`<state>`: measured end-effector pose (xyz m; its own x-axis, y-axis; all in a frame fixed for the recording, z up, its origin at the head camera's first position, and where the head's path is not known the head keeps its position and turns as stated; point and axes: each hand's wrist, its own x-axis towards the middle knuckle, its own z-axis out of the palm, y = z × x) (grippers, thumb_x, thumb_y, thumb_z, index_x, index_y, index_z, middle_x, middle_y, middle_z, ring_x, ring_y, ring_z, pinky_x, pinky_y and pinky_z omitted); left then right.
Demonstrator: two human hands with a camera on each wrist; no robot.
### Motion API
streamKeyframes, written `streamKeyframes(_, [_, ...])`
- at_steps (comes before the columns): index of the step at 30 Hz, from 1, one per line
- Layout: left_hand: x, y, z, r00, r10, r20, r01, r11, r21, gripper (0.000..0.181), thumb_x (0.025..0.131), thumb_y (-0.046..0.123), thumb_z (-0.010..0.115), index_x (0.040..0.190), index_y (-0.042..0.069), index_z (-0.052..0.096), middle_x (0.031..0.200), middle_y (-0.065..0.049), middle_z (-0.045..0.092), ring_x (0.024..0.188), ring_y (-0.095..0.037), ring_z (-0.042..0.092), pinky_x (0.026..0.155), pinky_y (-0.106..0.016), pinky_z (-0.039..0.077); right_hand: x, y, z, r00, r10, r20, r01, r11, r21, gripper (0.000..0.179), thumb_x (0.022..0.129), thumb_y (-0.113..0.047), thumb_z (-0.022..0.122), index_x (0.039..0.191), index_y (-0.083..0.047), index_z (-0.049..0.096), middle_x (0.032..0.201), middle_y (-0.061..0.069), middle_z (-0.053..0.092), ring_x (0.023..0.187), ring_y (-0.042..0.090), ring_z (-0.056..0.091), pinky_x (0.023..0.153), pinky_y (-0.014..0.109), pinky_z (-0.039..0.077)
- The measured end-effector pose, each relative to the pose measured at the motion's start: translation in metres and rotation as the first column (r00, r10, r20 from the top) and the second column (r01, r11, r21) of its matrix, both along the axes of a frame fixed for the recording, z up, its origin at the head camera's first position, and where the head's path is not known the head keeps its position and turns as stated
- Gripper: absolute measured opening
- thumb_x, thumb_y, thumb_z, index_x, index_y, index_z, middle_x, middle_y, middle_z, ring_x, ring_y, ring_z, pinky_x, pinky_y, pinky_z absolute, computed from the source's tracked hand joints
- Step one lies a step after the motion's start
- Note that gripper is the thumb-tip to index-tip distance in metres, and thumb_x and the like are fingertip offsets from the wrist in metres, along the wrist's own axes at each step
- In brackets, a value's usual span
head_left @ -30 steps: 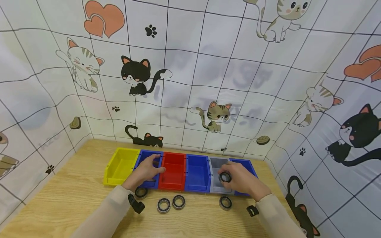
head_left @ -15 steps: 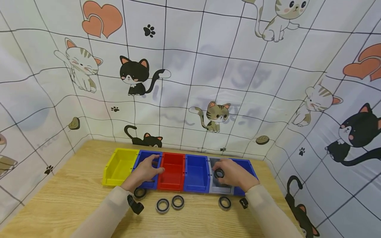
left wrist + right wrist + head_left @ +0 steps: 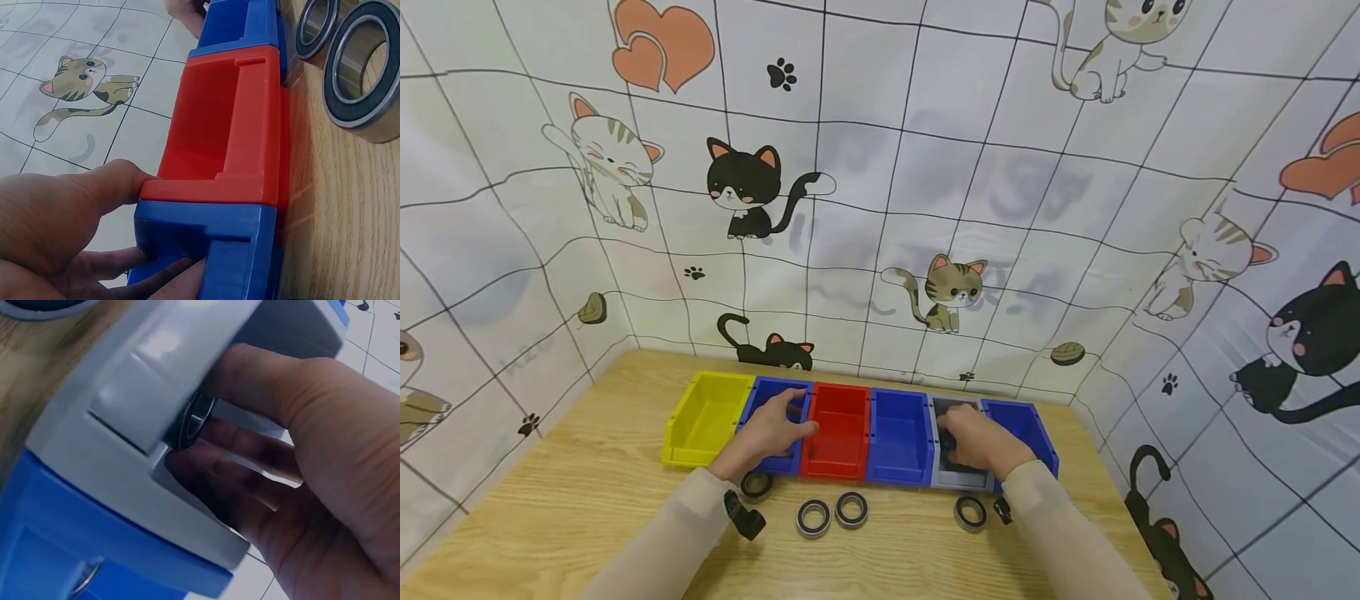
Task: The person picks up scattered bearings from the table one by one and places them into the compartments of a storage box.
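Observation:
My right hand [image 3: 983, 439] reaches into the grey bin [image 3: 961, 480] and holds a bearing [image 3: 196, 419] between thumb and fingers. In the right wrist view that bearing is partly hidden behind the bin's front wall. The left hand [image 3: 769, 431] rests at the blue bin [image 3: 206, 215] left of the red bin [image 3: 835, 433]. Its fingers reach down inside that blue bin, and its thumb touches the back edge of the red one.
Bearings lie on the wooden table [image 3: 887, 550] before the bins: one bearing [image 3: 813, 518] beside another [image 3: 852, 509], one [image 3: 756, 485] near the left wrist, one [image 3: 970, 513] at right. The yellow bin [image 3: 703, 425], middle blue bin [image 3: 898, 442] and right blue bin [image 3: 1026, 433] complete the row.
The right hand has moved left and down into the grey bin, carrying the bearing. My left hand has stayed at the blue bin.

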<state>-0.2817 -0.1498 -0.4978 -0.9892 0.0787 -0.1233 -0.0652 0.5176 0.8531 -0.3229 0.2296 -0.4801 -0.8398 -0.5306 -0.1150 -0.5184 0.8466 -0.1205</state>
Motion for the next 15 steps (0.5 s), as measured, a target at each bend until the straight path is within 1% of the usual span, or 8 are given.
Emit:
streamKeyframes(2, [0.000,0.000,0.000,1.000,0.000,-0.003,0.000,1.000,-0.003,0.081,0.106,0.022,0.084,0.175,0.004,0.046,0.157,-0.030,0.066,0.114,-0.034,0.078,0.094,-0.054,0.074,-0.004,0.001,-0.006,1.000,0.003,0.006,-0.003,1.000,-0.006,0.048,0.091,-0.002,0.098,0.134,0.008,0.080,0.127,0.023,0.081,0.126,0.044,0.076,0.107,0.058,0.067])
streamKeyframes(8, [0.000,0.000,-0.001,1.000,0.005,0.005,-0.005,1.000,0.016,0.081,0.107,0.022,0.084,0.176,0.005,0.046,0.158,-0.030,0.066,0.117,-0.036,0.079,0.093,-0.055,0.074,-0.039,0.025,-0.055,0.994,0.080,-0.079,-0.078,0.997,0.025,0.045,0.093,-0.013,0.098,0.132,0.000,0.081,0.115,0.014,0.081,0.111,0.033,0.076,0.089,0.046,0.068])
streamKeyframes(9, [0.000,0.000,-0.001,1.000,0.006,0.008,-0.006,1.000,0.019,0.081,0.107,0.022,0.084,0.176,0.005,0.046,0.159,-0.029,0.065,0.117,-0.035,0.079,0.093,-0.055,0.074,-0.039,0.025,-0.055,0.993,0.080,-0.083,-0.079,0.997,0.021,0.044,0.093,-0.013,0.098,0.132,0.001,0.081,0.114,0.014,0.080,0.109,0.032,0.076,0.088,0.046,0.068])
streamKeyframes(10, [0.000,0.000,-0.001,1.000,0.007,0.010,-0.007,1.000,0.024,0.081,0.107,0.022,0.084,0.176,0.005,0.045,0.159,-0.029,0.065,0.116,-0.035,0.079,0.092,-0.055,0.074,-0.033,0.020,-0.048,0.996,0.058,-0.066,-0.057,0.998,0.008,0.044,0.092,-0.011,0.099,0.131,0.002,0.081,0.113,0.015,0.080,0.109,0.033,0.076,0.089,0.047,0.069])
streamKeyframes(12, [0.000,0.000,-0.001,1.000,0.009,0.012,-0.010,1.000,0.028,0.081,0.107,0.022,0.084,0.177,0.006,0.045,0.159,-0.029,0.066,0.117,-0.035,0.079,0.092,-0.055,0.075,-0.021,0.013,-0.031,0.997,0.050,-0.059,-0.051,0.999,-0.003,0.043,0.093,-0.009,0.098,0.131,0.004,0.081,0.114,0.017,0.080,0.110,0.035,0.077,0.091,0.049,0.070])
streamKeyframes(13, [0.000,0.000,-0.001,1.000,0.010,0.013,-0.010,1.000,0.028,0.081,0.107,0.022,0.084,0.177,0.006,0.045,0.159,-0.029,0.066,0.118,-0.035,0.078,0.091,-0.054,0.075,-0.020,0.014,-0.032,0.997,0.051,-0.064,-0.053,0.998,-0.022,0.045,0.092,-0.008,0.098,0.132,0.004,0.081,0.116,0.018,0.081,0.111,0.036,0.078,0.093,0.049,0.070])
streamKeyframes(14, [0.000,0.000,-0.001,1.000,0.010,0.012,-0.011,1.000,0.029,0.081,0.107,0.021,0.084,0.177,0.006,0.045,0.159,-0.029,0.066,0.118,-0.036,0.078,0.091,-0.054,0.075,-0.013,0.011,-0.024,0.997,0.046,-0.060,-0.048,0.998,-0.030,0.045,0.092,-0.005,0.098,0.131,0.006,0.081,0.117,0.020,0.081,0.112,0.038,0.079,0.094,0.051,0.070])
streamKeyframes(15, [0.000,0.000,-0.001,1.000,0.011,0.013,-0.012,0.999,0.031,0.081,0.107,0.021,0.084,0.177,0.006,0.045,0.160,-0.029,0.066,0.119,-0.036,0.078,0.091,-0.055,0.075,-0.013,0.014,-0.026,0.996,0.061,-0.071,-0.064,0.997,-0.047,0.046,0.093,-0.007,0.098,0.134,0.004,0.081,0.121,0.019,0.081,0.116,0.038,0.079,0.098,0.051,0.070])
